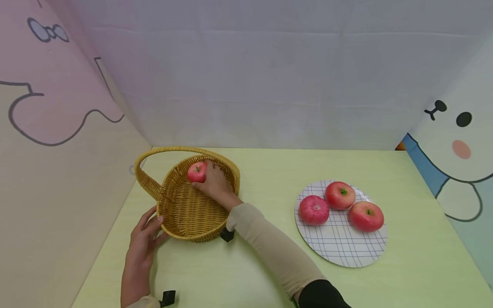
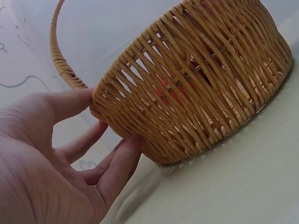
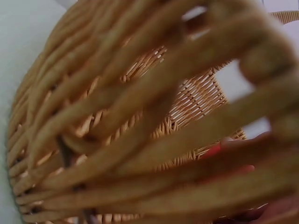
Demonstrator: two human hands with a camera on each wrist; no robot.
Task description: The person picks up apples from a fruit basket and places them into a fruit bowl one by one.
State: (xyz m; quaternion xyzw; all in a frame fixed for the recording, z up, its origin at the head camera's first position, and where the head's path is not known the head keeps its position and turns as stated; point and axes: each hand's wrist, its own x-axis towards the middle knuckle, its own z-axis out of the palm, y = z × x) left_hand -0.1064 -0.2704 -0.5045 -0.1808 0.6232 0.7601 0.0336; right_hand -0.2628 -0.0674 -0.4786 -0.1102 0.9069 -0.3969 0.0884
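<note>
A yellow-brown wicker basket (image 1: 194, 214) with a tall arched handle (image 1: 148, 182) stands at the left of the table. Reaching over its near right rim, my right hand (image 1: 215, 182) grips a red apple (image 1: 197, 172) inside, toward the back wall. At the basket's near left side, my left hand (image 1: 142, 239) holds the rim with spread fingers and thumb. The left wrist view shows those fingertips against the woven wall (image 2: 196, 88), with red showing through the gaps. Blurred wicker (image 3: 140, 121) fills most of the right wrist view, hiding most of the right hand.
To the right lies a round white plate (image 1: 343, 252) with a blue grid pattern. It bears three red apples: one at left (image 1: 314, 210), one at back (image 1: 340, 195) and one at right (image 1: 366, 216). Pale walls with cartoon drawings enclose the light yellow-green table (image 1: 265, 179).
</note>
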